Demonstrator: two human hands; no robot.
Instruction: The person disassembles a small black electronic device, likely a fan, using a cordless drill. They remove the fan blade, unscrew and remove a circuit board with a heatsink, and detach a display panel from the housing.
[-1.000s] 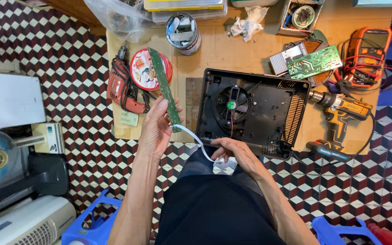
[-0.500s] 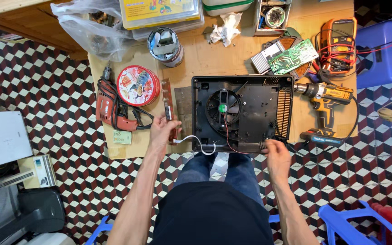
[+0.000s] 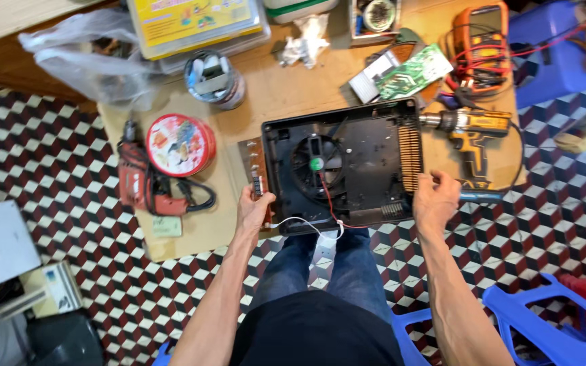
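Observation:
A black plastic housing with a round fan lies open side up on the wooden board, just beyond my knees. Red and white wires run from the fan to its near edge. My left hand is closed on the near end of a narrow brown circuit board that lies along the housing's left side, with the thumb against the housing. My right hand grips the housing's right edge beside the vent slots.
Left of the housing are a round red tin and a red corded drill. A yellow cordless drill, an orange multimeter and a green circuit board lie to the right. Blue plastic stools stand nearby.
The narrow board, held up a second ago in my left hand, now lies beside the housing. My right hand has moved from the near edge to the right edge.

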